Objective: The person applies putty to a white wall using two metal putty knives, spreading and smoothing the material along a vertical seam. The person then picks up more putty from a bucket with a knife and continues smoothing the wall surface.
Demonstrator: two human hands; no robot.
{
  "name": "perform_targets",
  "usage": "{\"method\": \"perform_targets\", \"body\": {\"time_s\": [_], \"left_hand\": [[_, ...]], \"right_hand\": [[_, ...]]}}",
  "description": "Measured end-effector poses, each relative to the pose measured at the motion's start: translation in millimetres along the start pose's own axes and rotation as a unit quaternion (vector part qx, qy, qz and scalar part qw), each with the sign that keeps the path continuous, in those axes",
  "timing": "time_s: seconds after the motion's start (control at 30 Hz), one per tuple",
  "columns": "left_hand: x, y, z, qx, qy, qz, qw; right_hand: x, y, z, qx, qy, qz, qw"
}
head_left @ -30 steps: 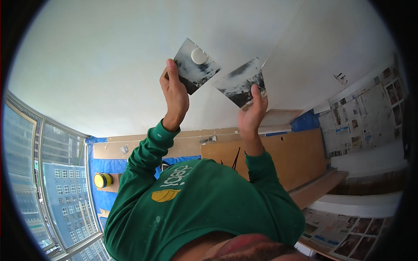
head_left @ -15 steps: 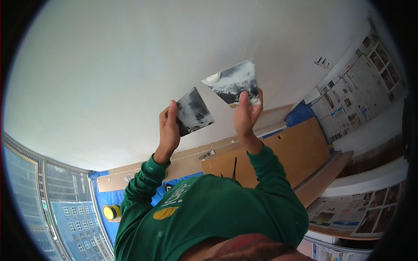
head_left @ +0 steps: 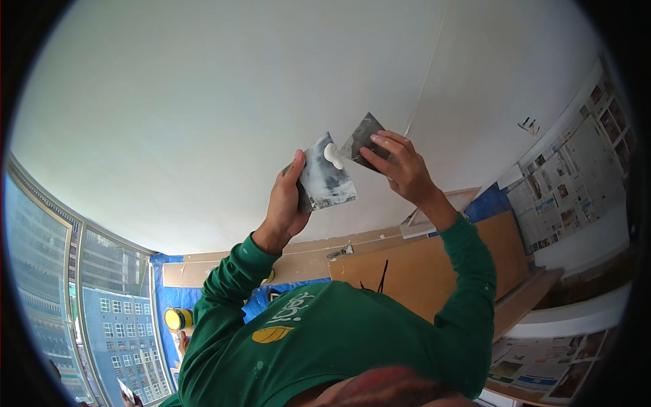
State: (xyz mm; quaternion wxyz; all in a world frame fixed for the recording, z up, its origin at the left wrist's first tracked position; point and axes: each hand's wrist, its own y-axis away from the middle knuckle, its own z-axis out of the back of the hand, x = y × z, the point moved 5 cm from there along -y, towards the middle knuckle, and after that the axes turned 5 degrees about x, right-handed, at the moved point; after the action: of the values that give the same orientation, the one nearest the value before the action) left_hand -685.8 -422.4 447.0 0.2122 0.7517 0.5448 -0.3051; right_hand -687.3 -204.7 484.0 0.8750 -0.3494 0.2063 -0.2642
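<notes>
My left hand (head_left: 283, 200) is closed on the edge of a flat, dark grey putty spreader (head_left: 325, 182) smeared with white. A thick dab of white putty (head_left: 333, 156) sits near its upper right edge. My right hand (head_left: 408, 166) grips a second square putty spreader (head_left: 367, 127), fingers laid over its face and the thumb hidden. The corner of this second spreader is close beside the putty; whether it touches, I cannot make out. Both hands are raised in front of a large white surface (head_left: 203, 122).
Black wires (head_left: 528, 126) poke out of the white surface at right. Newspaper (head_left: 569, 183) covers the wall beyond. Low down are a brown board (head_left: 413, 271), blue sheeting (head_left: 178, 296) and a yellow-topped tin (head_left: 178, 319). Windows (head_left: 115, 285) line the left.
My right hand has turned over, so its spreader now shows its back. The dab of putty that was on the right spreader is now on the left one. The two spreaders are closer together.
</notes>
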Motion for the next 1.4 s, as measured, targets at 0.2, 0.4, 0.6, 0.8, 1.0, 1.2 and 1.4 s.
{"method": "perform_targets", "body": {"time_s": [0.2,0.4,0.6,0.8,1.0,1.2,1.4], "left_hand": [[-53.0,13.5,20.3,0.02,-0.393,-0.499,0.772],[-49.8,24.2,-2.7,0.106,-0.585,-0.686,0.418],[-53.7,14.1,4.7,0.135,-0.72,-0.576,0.364],[-29.5,24.6,77.6,0.112,-0.78,-0.403,0.465],[-6.5,55.7,135.2,-0.026,-0.728,-0.353,0.587],[-8.3,71.9,161.5,-0.107,-0.712,-0.344,0.602],[-9.9,75.9,175.1,-0.152,-0.693,-0.32,0.628]], "right_hand": [[3.1,12.5,4.7,-0.219,-0.556,-0.412,0.688],[71.3,-18.6,-10.9,-0.124,-0.814,-0.498,0.273],[39.0,-22.8,3.1,-0.107,-0.809,-0.484,0.317],[-90.5,-69.4,75.1,-0.234,-0.718,-0.359,0.549],[-175.0,-143.4,187.8,-0.184,0.054,-0.116,0.975],[-197.9,-182.0,209.1,-0.164,0.262,0.001,0.951],[-217.2,-199.1,206.7,-0.151,0.268,-0.01,0.952]]}}
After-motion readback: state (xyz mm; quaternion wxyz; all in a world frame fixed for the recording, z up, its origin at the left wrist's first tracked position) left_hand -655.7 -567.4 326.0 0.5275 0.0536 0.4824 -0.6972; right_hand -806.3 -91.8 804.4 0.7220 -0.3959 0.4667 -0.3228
